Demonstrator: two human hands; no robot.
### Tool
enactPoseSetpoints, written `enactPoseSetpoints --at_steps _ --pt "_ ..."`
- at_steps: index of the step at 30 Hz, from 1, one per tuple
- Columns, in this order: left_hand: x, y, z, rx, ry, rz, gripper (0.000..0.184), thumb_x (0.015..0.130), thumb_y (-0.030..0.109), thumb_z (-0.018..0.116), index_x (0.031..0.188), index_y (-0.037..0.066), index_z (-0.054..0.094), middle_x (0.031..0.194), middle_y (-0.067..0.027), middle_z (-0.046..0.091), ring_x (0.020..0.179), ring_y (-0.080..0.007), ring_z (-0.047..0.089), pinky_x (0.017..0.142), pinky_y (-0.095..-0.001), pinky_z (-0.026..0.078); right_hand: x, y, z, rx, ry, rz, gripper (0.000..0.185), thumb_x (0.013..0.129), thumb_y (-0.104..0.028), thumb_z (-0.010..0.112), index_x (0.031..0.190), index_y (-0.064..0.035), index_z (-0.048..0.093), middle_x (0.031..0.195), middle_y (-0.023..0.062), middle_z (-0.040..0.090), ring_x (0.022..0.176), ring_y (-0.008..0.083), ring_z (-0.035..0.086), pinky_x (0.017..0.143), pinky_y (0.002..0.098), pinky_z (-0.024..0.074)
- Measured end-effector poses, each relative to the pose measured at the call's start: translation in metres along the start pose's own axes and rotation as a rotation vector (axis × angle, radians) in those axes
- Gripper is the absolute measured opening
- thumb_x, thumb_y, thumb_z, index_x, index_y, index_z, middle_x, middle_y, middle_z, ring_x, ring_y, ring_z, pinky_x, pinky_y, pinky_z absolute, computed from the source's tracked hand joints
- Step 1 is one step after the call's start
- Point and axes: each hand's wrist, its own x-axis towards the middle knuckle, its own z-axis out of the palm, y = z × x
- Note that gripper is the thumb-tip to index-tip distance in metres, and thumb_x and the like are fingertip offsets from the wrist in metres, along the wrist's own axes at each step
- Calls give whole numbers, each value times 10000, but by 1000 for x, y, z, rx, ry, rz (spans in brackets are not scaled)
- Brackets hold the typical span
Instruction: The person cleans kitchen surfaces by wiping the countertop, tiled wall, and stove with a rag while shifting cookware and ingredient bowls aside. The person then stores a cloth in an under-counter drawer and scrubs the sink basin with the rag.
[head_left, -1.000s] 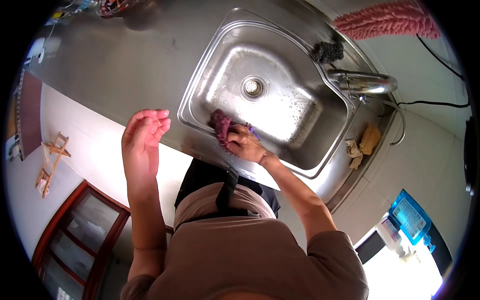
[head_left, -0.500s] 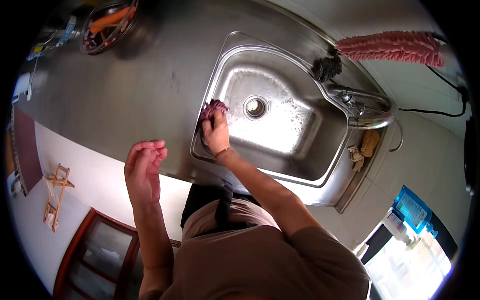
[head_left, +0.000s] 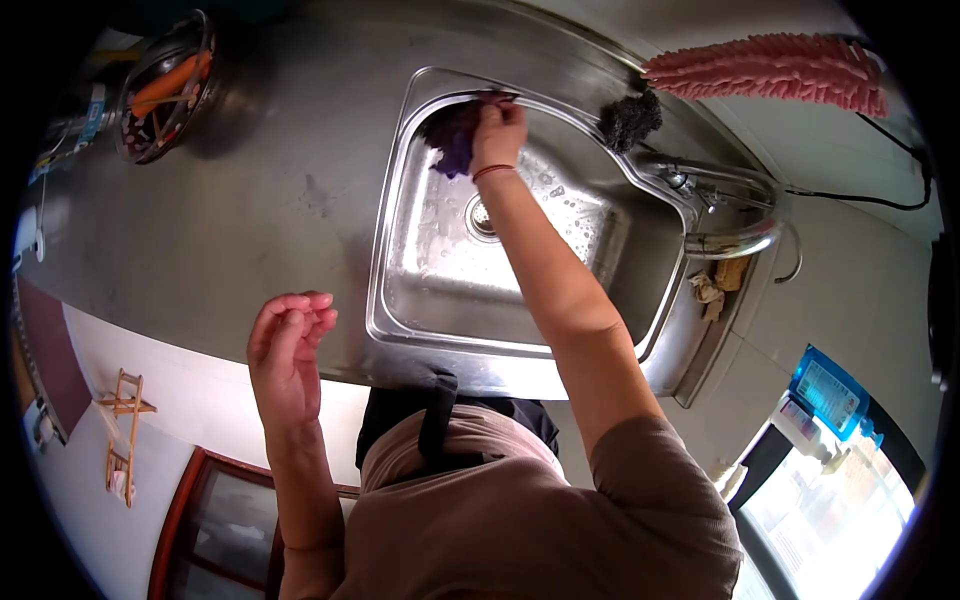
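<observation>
My right hand (head_left: 500, 138) holds a purple cloth (head_left: 455, 145) against the far rim of the steel sink (head_left: 440, 325), at its back left corner. Part of the cloth hangs down inside the basin. Water drops dot the basin floor around the drain (head_left: 482, 217), which my right forearm partly covers. Over the front edge of the counter, left of the sink, my left hand (head_left: 290, 350) is raised with its fingers loosely curled and nothing seen in it.
A bowl with an orange item (head_left: 172, 85) stands at the far left. Behind the sink are a dark scrubber (head_left: 631, 120), the faucet (head_left: 735, 240) and a pink fluffy duster (head_left: 770, 70). Beige rags (head_left: 708, 295) lie right of the sink, blue bottle (head_left: 828, 392) lower right.
My right hand has moved with the cloth from the near left edge of the sink up to its far rim. My left hand stays raised. The view has shifted, showing more of the bowl.
</observation>
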Motion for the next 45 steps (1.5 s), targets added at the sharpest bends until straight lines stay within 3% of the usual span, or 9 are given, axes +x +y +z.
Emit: enactPoseSetpoints --at_steps 11,18,21,26,29,31,34,40,45 --pt "-4 -17 25 39 15 -40 141 873 17 447 939 -11 568 927 -139 620 834 -187 601 798 -302 484 36 -1 -129 125 271 -109 118 783 35 424 897 9 435 890 96 552 792 153 547 717 279 484" --pt "-4 -33 30 69 -3 -70 122 881 63 460 923 8 561 917 -128 619 833 -183 602 791 -298 483 70 53 -260 -165 611 -122 191 760 36 405 938 42 473 913 138 586 836 231 548 797 330 439" --pt "1 -42 25 43 12 -97 123 881 63 460 918 8 565 911 -129 621 827 -184 603 786 -299 486 74 52 -290 -680 435 -68 194 740 -49 485 913 35 506 948 191 569 853 303 554 812 366 435" --pt "8 -48 13 14 21 -142 129 881 24 448 927 2 566 908 -134 626 847 -195 602 797 -304 482 36 92 -224 -1237 298 -8 291 609 -159 626 875 -86 533 994 199 480 908 349 504 795 424 418" --pt "10 -44 5 5 22 -166 135 875 16 440 929 0 563 918 -138 623 843 -198 601 797 -306 482 17 87 -144 -959 370 100 187 651 -77 601 830 -99 552 977 179 485 945 338 503 794 439 417" --pt "11 -41 -1 23 42 -139 114 879 59 466 921 20 565 923 -132 622 837 -194 604 784 -314 483 29 122 -108 -709 236 -181 202 662 -10 560 859 -52 565 938 152 542 834 303 545 782 369 440" --pt "8 -32 -9 4 64 -121 115 875 50 471 930 20 567 932 -138 619 835 -200 602 779 -314 483 28 100 -25 -161 415 27 154 659 57 462 796 -11 460 763 65 474 708 199 446 721 268 400" --pt "3 -28 -26 -60 60 -112 154 872 2 431 946 4 566 948 -141 618 839 -196 601 785 -308 480 -44 82 17 -337 -204 -69 135 677 77 458 763 -27 464 798 132 515 772 267 502 758 321 398" --pt "3 -31 -27 -84 43 -91 150 875 12 439 951 6 569 944 -142 622 838 -196 603 786 -305 480 -98 83 -32 -536 -711 -249 141 666 62 477 744 -54 486 834 202 529 790 402 531 712 443 429"
